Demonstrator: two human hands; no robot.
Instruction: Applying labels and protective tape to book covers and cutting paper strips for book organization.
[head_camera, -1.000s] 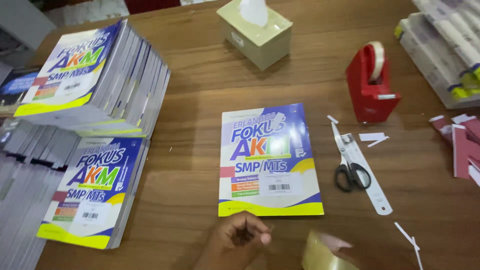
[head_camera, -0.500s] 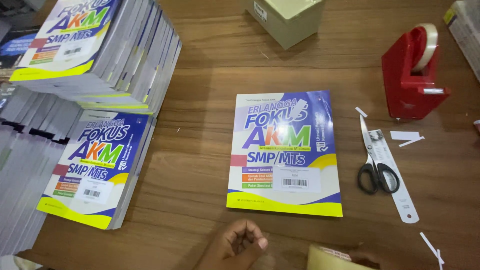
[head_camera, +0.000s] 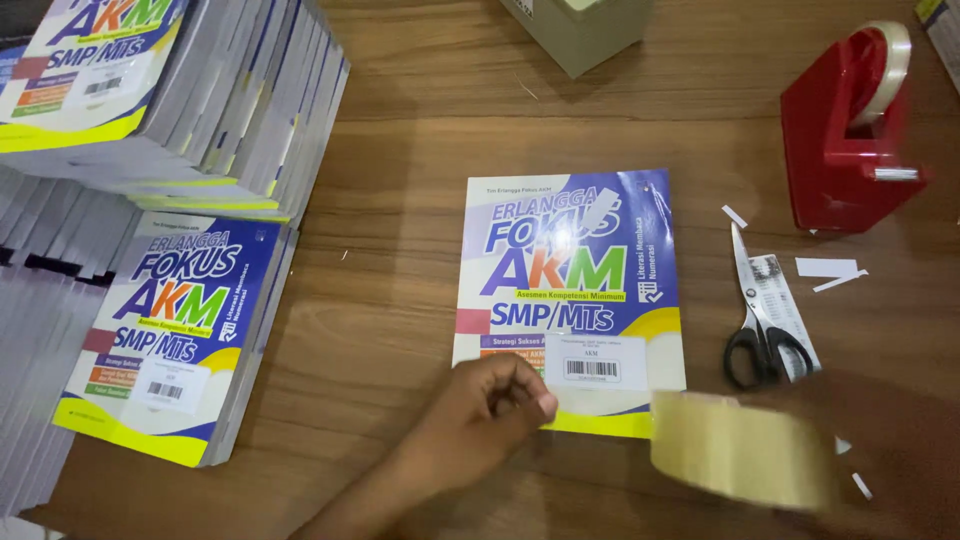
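The left hand (head_camera: 478, 420) rests on the lower left corner of the book (head_camera: 570, 290), fingers curled loosely against the cover; it presses on the book rather than gripping it. The book lies flat and face up on the wooden counter (head_camera: 400, 200), near the middle of the view, with a white barcode label on its lower cover. The tape roll (head_camera: 740, 450), pale yellow and blurred, sits at the lower right, overlapping the book's lower right corner in the view. The right hand (head_camera: 900, 460) is a dark blur just beside the roll; whether it holds the roll cannot be told, and its opening is not visible. Scissors (head_camera: 760, 320) with black handles lie closed on the counter just right of the book, resting on a narrow printed strip (head_camera: 782, 300). Small white paper scraps (head_camera: 826, 268) lie near the scissors. A red tape dispenser (head_camera: 845, 140) stands at the upper right, well apart from the book. A beige box (head_camera: 580, 30) stands at the top edge. Two stacks of like books (head_camera: 180, 330) occupy the left side, one low stack in front and a taller stack (head_camera: 180, 90) behind it.
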